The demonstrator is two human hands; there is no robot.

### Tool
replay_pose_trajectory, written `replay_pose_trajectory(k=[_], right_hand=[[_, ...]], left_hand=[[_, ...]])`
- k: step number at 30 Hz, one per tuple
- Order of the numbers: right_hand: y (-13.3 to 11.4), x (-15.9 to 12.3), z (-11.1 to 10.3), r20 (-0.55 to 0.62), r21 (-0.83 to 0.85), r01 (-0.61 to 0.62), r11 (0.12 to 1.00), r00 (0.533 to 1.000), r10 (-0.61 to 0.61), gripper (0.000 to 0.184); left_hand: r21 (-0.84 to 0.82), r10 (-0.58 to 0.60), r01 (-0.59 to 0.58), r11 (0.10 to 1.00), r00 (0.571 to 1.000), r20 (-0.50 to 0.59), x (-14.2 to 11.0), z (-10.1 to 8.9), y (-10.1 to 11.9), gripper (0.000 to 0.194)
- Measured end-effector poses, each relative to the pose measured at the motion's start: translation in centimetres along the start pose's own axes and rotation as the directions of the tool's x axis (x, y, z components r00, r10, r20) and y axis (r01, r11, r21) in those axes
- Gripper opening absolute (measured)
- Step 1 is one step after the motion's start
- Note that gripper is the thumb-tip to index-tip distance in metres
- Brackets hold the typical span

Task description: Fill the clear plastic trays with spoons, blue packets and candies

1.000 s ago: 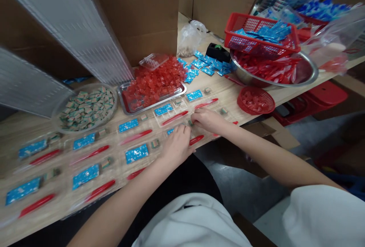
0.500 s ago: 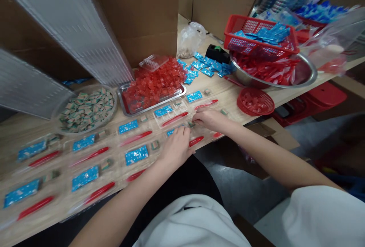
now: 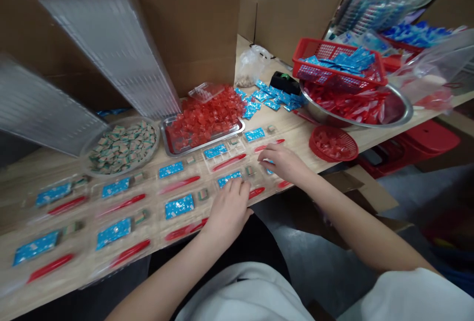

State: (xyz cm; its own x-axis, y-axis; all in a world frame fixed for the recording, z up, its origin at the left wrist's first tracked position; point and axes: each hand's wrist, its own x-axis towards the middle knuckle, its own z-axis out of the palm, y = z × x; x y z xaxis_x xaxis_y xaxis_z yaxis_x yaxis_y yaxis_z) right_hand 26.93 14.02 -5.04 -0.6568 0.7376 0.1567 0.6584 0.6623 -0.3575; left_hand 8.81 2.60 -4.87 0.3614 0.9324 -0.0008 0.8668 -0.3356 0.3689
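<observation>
Rows of clear plastic trays lie along the wooden table (image 3: 374,136), each holding a blue packet (image 3: 178,206), a red utensil (image 3: 178,183) and a small green-brown candy (image 3: 202,194). My left hand (image 3: 227,210) rests palm down on a tray near the front edge, fingers flat beside a blue packet (image 3: 229,179). To its right, my right hand (image 3: 283,163) lies over the tray at the row's end, fingers curled over a blue packet, close to a small candy (image 3: 251,170).
A round dish of green-brown candies (image 3: 122,145) and a metal tray of red candies (image 3: 202,121) stand behind the rows. A steel bowl of red utensils (image 3: 355,101), a red basket of blue packets (image 3: 338,64) and a small red basket (image 3: 333,143) fill the right. Stacked clear trays (image 3: 114,49) lean on cardboard boxes.
The camera has tilted, shifting the scene downward. My right hand has moved slightly right, off the small candy. My left hand stays on its tray.
</observation>
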Motion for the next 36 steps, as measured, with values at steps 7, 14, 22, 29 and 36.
replay_pose_trajectory(k=[7,14,22,29,36], right_hand=[[-0.6,-0.7,-0.9,-0.091,0.122,-0.017,0.992,0.995,0.028,0.017],[-3.8,1.6,-0.8,0.095,0.464,-0.169,0.870,0.986,0.141,0.030],[-12.1,11.6,4.5,0.143,0.318,0.110,0.942,0.976,-0.162,0.026],[-20.0,26.1,9.7,-0.065,0.213,0.276,0.937,0.961,-0.269,0.023],[-18.8,21.9,11.0,-0.142,0.220,0.415,0.883,0.909,-0.391,0.023]], left_hand=[[-0.280,0.004,-0.066,0.958,0.977,-0.214,-7.2,-0.3,0.6,0.024],[-0.404,-0.433,0.271,0.874,0.812,-0.392,-13.1,-1.1,-3.4,0.010],[-0.421,-0.659,0.507,0.752,0.570,-0.491,-17.2,-1.9,-8.7,0.021],[-0.358,-0.663,0.592,0.722,0.444,-0.603,-18.3,-3.6,-14.6,0.022],[-0.083,-0.522,0.683,0.725,0.467,-0.714,-22.3,-2.9,-22.5,0.042]])
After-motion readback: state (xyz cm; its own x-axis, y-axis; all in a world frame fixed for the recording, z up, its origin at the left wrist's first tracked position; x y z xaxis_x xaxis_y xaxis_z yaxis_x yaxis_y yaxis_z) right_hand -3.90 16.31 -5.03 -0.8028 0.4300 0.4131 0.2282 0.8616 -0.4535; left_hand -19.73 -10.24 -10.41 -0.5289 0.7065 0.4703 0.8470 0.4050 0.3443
